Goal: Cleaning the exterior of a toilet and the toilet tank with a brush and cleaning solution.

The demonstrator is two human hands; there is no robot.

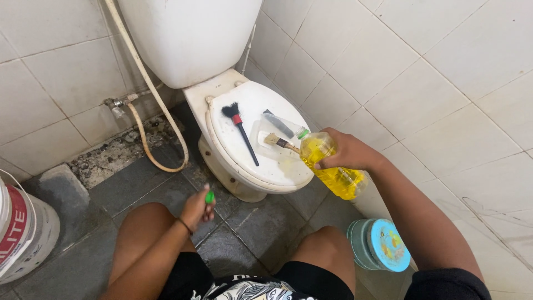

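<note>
Your right hand (347,153) grips yellow bottle (332,166), neck tilted left toward clear tray (272,145); left hand (197,208) pinches green cap (209,197).

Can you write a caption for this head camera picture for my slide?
Right hand tips a yellow bottle toward a clear tub on the toilet lid; left hand holds a green cap.

Your right hand (345,153) wraps the middle of the clear bottle of yellow liquid (332,166), hiding that part of it. The small green cap (209,197) in your left hand (195,208) is mostly covered by your fingers and blurred. At the left edge, the white plastic bucket (25,233) is cut off. The white toilet cistern (189,39) runs past the top edge.
</note>
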